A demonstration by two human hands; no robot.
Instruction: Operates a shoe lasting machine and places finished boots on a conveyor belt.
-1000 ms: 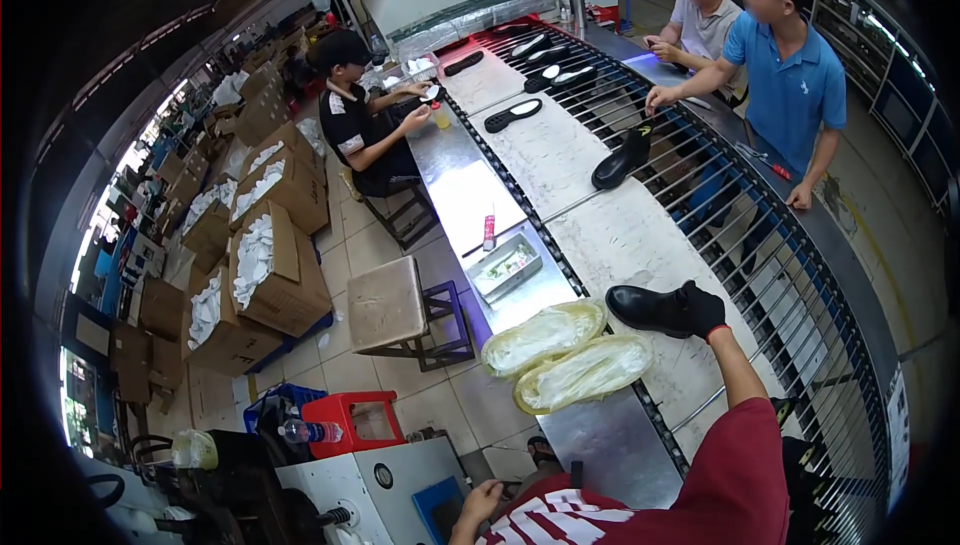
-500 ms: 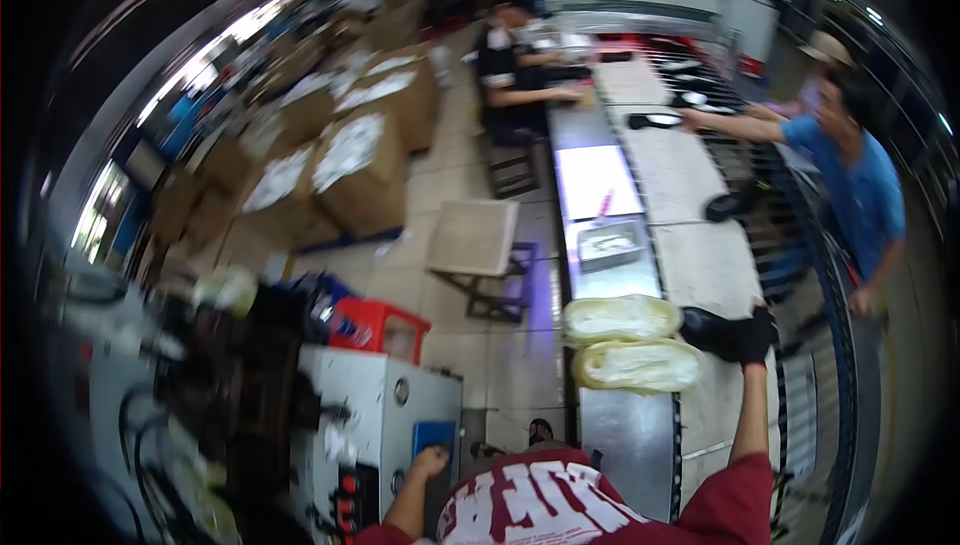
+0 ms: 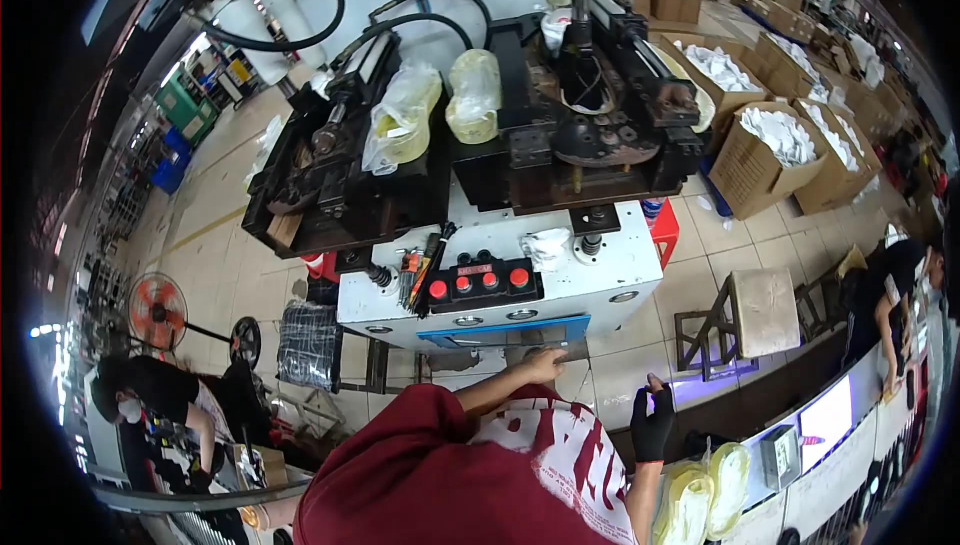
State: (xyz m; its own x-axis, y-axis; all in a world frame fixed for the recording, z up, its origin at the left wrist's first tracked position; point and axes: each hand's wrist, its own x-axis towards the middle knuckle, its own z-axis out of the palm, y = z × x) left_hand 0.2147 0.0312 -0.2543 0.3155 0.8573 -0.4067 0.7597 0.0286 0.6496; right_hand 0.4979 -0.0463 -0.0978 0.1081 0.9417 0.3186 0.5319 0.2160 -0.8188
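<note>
My bare left hand [image 3: 543, 365] is low in front of the white machine cabinet [image 3: 480, 320], near its blue-edged front opening [image 3: 505, 333]. Its fingers look loosely extended, and no object shows in them. Beside my torso, my right hand [image 3: 652, 420] is raised in a black glove with bare fingertips. Its fingers are apart and hold nothing visible. Two pale yellow oval forms [image 3: 687, 505] lie on the bench close to my right forearm. On the cabinet sits a black control box [image 3: 487, 285] with several red buttons. Dark press stations [image 3: 600, 135] stand behind it.
Plastic-covered yellow forms [image 3: 405, 115] rest between the press stations. A wooden stool [image 3: 765, 313] and cartons of white paper [image 3: 775, 150] are at the right. A metal tray [image 3: 780, 455] sits on the bench. A co-worker [image 3: 165, 410] is at the left, near an orange fan [image 3: 157, 312].
My view has swung left from the conveyor to the press machine. My right hand has left the black shoe and come back beside my body. My left hand remains near the cabinet front.
</note>
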